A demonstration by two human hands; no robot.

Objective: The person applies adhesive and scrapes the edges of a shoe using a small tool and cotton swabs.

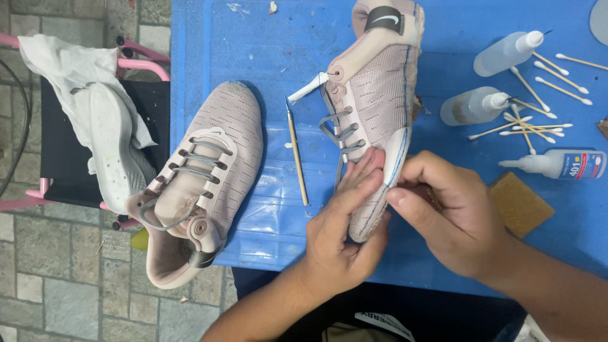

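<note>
A pale pink knit sneaker upper (373, 95) with grey laces lies on the blue table (266, 50), its toe toward me. My left hand (345, 225) cups the toe from the left, fingers flat on the fabric. My right hand (453, 212) grips the toe's right edge, thumb pressing the white rim by a blue pen line. A second matching sneaker (202, 177) without a sole lies at the table's left edge, overhanging it. Between the two shoes lies a thin wooden-handled tool (296, 155).
Two clear squeeze bottles (500, 54) (472, 106), a small white glue bottle (560, 163) and several cotton swabs (538, 126) lie at the right. A brown pad (520, 204) sits by my right wrist. A white sole (114, 149) and cloth (60, 63) rest on a black-and-pink chair at left.
</note>
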